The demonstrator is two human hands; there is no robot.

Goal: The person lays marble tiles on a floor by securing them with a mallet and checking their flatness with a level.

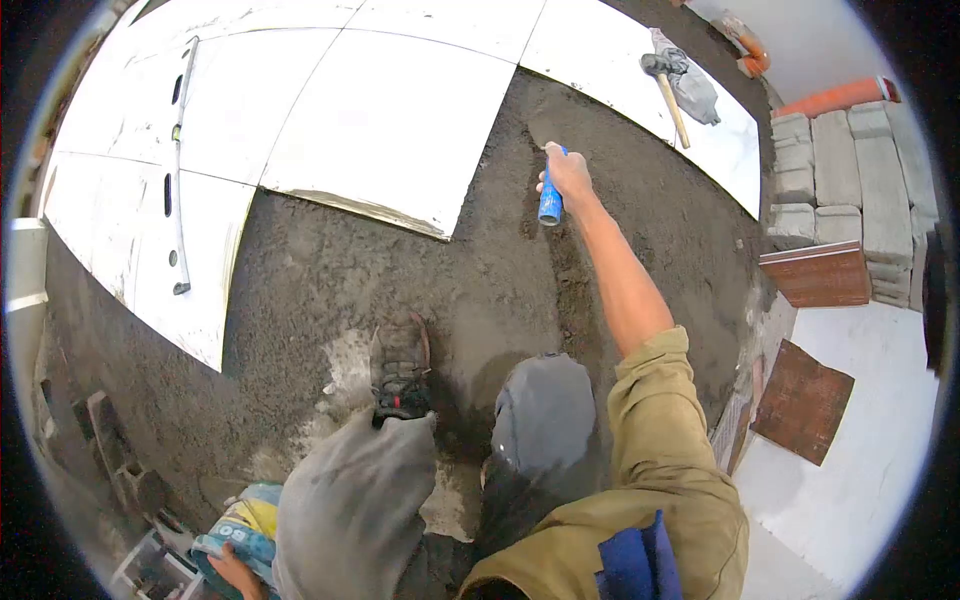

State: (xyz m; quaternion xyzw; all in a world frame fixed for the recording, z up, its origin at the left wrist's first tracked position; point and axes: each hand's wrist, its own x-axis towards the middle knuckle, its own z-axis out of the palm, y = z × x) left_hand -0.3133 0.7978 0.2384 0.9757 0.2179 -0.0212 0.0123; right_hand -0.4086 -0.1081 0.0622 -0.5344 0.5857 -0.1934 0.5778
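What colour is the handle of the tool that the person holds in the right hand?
Blue. The handle gripped by the right hand shows best in the head view.

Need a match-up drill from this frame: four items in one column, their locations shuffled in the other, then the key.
Items
1. blue-handled tool
2. mallet
3. straightedge
4. grey blocks

Places
A. lying on the far tile, top right
B. gripped in the right hand over the sand bed
C. stacked at the right edge
D. lying across the left tiles

Pairs: 1-B, 2-A, 3-D, 4-C
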